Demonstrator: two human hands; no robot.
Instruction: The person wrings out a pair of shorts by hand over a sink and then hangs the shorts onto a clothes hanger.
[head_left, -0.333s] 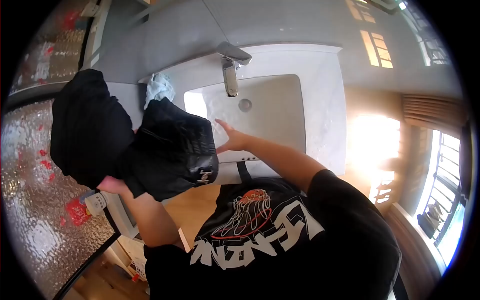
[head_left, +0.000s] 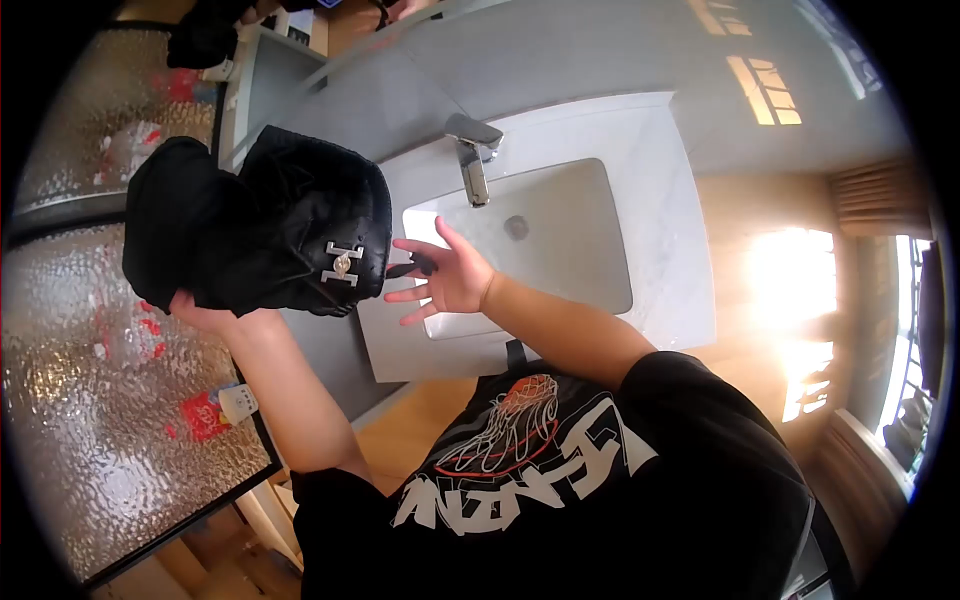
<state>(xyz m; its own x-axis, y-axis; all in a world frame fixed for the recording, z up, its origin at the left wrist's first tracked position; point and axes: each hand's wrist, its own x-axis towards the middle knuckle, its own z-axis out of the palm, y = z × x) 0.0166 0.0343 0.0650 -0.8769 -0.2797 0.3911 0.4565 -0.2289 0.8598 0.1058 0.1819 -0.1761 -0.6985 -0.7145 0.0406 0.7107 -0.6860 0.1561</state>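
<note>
A bunched pair of black pants with a gathered waistband and a silver H-shaped emblem is held up left of the sink. My left hand grips the fabric from below; most of its fingers are hidden behind the cloth. To the right of the waistband, my right hand is open, its fingers spread and palm showing. A short black cord from the waistband side lies across its fingers, and the hand does not close on it.
A white sink basin with a chrome faucet is set in a pale marble-look counter. Textured glass stands at left, near a red-and-white cup. A grey mirror fills the wall behind.
The pants have been lifted and turned, so the emblem now faces up and the waistband points right. My right hand has turned palm up with its fingers spread. The view has shifted.
</note>
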